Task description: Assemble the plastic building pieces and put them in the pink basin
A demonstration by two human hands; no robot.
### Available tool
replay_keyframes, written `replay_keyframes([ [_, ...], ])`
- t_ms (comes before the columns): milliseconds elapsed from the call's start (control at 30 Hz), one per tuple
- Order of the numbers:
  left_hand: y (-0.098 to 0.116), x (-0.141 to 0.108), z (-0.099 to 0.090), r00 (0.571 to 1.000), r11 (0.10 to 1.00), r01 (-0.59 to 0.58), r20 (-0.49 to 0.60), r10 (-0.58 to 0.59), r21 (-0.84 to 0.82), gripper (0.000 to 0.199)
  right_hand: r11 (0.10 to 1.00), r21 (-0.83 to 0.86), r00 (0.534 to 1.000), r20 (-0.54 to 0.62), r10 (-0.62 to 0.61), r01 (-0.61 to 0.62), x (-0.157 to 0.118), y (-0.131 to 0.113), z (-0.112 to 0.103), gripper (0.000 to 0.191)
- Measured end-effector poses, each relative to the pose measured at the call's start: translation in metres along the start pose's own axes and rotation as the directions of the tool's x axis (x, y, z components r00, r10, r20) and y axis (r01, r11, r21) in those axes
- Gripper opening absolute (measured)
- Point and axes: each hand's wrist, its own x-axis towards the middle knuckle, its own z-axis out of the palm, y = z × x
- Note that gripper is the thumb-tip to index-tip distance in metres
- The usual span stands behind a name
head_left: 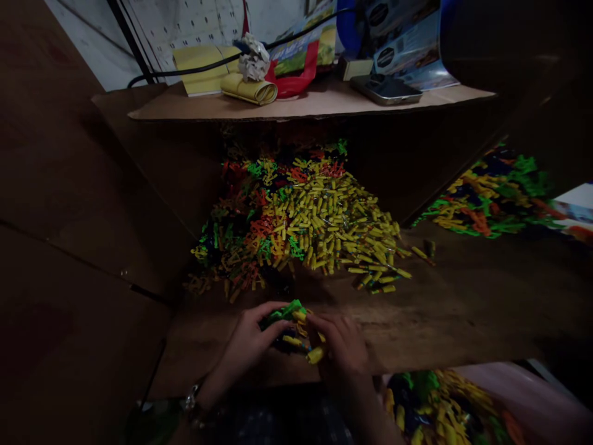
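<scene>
My left hand [259, 330] is closed around a small bunch of bright green plastic pieces [290, 310] above the front of the wooden table. Close beside it, my right hand [340, 340] has its fingers curled over small yellow cylindrical pieces [317, 354], one sticking out below the fingertips. More yellow, orange and dark blue bits show between the two hands. Beyond them spreads a heap of yellow cylindrical pieces [333, 216]. Mixed red, green and orange plastic pieces [262, 232] lie against its left side. The exact shape of what the fingers grip is too dim to tell.
A cardboard shelf [296, 110] above the heap carries a phone [386, 89], a rolled yellow paper [250, 89] and a red strap. Another coloured pile [491, 194] lies at the right. A filled bag [435, 408] sits below the wooden table's front edge [509, 309].
</scene>
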Motion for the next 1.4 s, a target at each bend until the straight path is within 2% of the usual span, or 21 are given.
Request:
replay_keyframes([
  [100, -0.001, 0.001, -0.006, 0.992, 1.000, -0.002, 0.129, 0.000, 0.013, 0.025, 0.987, 0.139, 0.985, 0.166, 0.052, -0.075, 0.002, 0.008, -0.008, 0.020],
  [167, -0.003, 0.002, -0.007, 0.979, 0.999, -0.007, 0.205, -0.004, 0.049, 0.026, 0.968, 0.209, 0.951, 0.302, 0.070, -0.137, 0.004, 0.020, -0.014, 0.016],
  [267, -0.010, 0.009, -0.002, 0.962, 0.980, -0.065, 0.271, 0.011, 0.188, 0.028, 0.952, 0.191, 0.899, 0.414, 0.145, -0.241, 0.004, 0.050, -0.021, 0.018],
  [333, -0.016, 0.017, 0.001, 0.965, 0.920, -0.157, 0.255, 0.065, 0.358, 0.032, 0.950, 0.043, 0.885, 0.379, 0.272, -0.310, 0.003, 0.079, -0.026, 0.023],
  [367, -0.020, 0.022, 0.002, 0.967, 0.868, -0.205, 0.230, 0.109, 0.452, 0.034, 0.935, -0.089, 0.876, 0.327, 0.354, -0.345, 0.002, 0.094, -0.030, 0.027],
  [433, -0.026, 0.035, 0.002, 0.964, 0.738, -0.265, 0.171, 0.202, 0.621, 0.035, 0.839, -0.401, 0.855, 0.209, 0.475, -0.368, 0.000, 0.122, -0.038, 0.039],
  [500, -0.031, 0.052, 0.001, 0.955, 0.607, -0.277, 0.142, 0.262, 0.745, 0.036, 0.725, -0.602, 0.850, 0.138, 0.508, -0.335, -0.001, 0.141, -0.045, 0.046],
  [567, -0.035, 0.067, -0.001, 0.941, 0.516, -0.313, 0.188, 0.280, 0.798, 0.048, 0.699, -0.656, 0.862, 0.144, 0.485, -0.284, -0.001, 0.151, -0.049, 0.045],
  [633, -0.039, 0.078, -0.003, 0.922, 0.478, -0.377, 0.272, 0.275, 0.794, 0.057, 0.728, -0.639, 0.874, 0.177, 0.452, -0.247, 0.000, 0.153, -0.050, 0.041],
  [700, -0.041, 0.083, -0.004, 0.907, 0.464, -0.416, 0.323, 0.270, 0.782, 0.056, 0.765, -0.607, 0.885, 0.210, 0.416, -0.216, -0.001, 0.153, -0.048, 0.035],
  [767, -0.041, 0.083, -0.005, 0.912, 0.451, -0.403, 0.313, 0.263, 0.796, 0.054, 0.804, -0.557, 0.890, 0.232, 0.394, -0.210, -0.002, 0.152, -0.044, 0.032],
  [867, -0.039, 0.078, -0.009, 0.932, 0.425, -0.351, 0.270, 0.241, 0.835, 0.047, 0.863, -0.456, 0.901, 0.249, 0.356, -0.215, -0.006, 0.146, -0.032, 0.043],
  [933, -0.037, 0.075, -0.012, 0.947, 0.424, -0.307, 0.229, 0.227, 0.852, 0.037, 0.930, -0.274, 0.916, 0.247, 0.315, -0.246, -0.006, 0.134, -0.024, 0.051],
  [1000, -0.036, 0.072, -0.015, 0.958, 0.467, -0.262, 0.168, 0.232, 0.845, 0.025, 0.941, 0.028, 0.912, 0.259, 0.318, -0.336, -0.005, 0.115, -0.016, 0.048],
  [1067, -0.037, 0.070, -0.016, 0.964, 0.580, -0.200, 0.053, 0.260, 0.790, 0.017, 0.819, 0.322, 0.873, 0.292, 0.392, -0.475, -0.001, 0.093, -0.012, 0.040],
  [1133, -0.038, 0.068, -0.014, 0.952, 0.758, -0.117, -0.145, 0.270, 0.642, 0.015, 0.663, 0.474, 0.815, 0.329, 0.476, -0.579, 0.003, 0.071, -0.009, 0.041],
  [1200, -0.037, 0.064, -0.008, 0.908, 0.936, -0.068, -0.367, 0.201, 0.345, 0.030, 0.546, 0.560, 0.778, 0.373, 0.505, -0.623, 0.007, 0.052, -0.009, 0.050],
  [1233, -0.036, 0.061, -0.004, 0.884, 0.985, -0.068, -0.447, 0.134, 0.161, 0.040, 0.506, 0.585, 0.769, 0.403, 0.496, -0.633, 0.009, 0.045, -0.009, 0.055],
  [1300, -0.030, 0.053, 0.005, 0.874, 0.981, -0.079, -0.486, -0.018, -0.180, 0.055, 0.448, 0.617, 0.759, 0.471, 0.449, -0.647, 0.013, 0.033, -0.009, 0.056],
  [1400, -0.017, 0.037, 0.019, 0.910, 0.862, -0.026, -0.368, -0.189, -0.506, 0.052, 0.409, 0.638, 0.753, 0.485, 0.445, -0.652, 0.019, 0.022, -0.007, 0.037],
])
